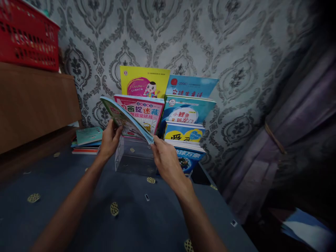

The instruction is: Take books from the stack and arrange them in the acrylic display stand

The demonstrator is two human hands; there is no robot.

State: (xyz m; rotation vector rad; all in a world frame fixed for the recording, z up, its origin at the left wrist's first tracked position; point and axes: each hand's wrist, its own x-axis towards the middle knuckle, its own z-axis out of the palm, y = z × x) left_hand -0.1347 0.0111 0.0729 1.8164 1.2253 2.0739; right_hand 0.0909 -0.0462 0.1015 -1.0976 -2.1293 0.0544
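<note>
A thin green-covered book (126,120) is held tilted between my two hands. My left hand (110,139) is closed on its lower left edge. My right hand (166,159) pinches its right corner. Just behind it, a pink picture book (154,105) stands in a clear plastic book rack (136,162), whose front left tier shows no book. A yellow book (144,75) rises at the back of the rack. Several blue books stand in its right column, among them a front one (193,157) partly hidden by my right hand.
A small pile of books (89,135) lies left of the rack on the dark blue patterned cloth (86,217). A red basket (28,38) sits on a wooden cabinet (36,101). A dark flat object (201,175) lies right of the rack, near the tied curtain (252,168).
</note>
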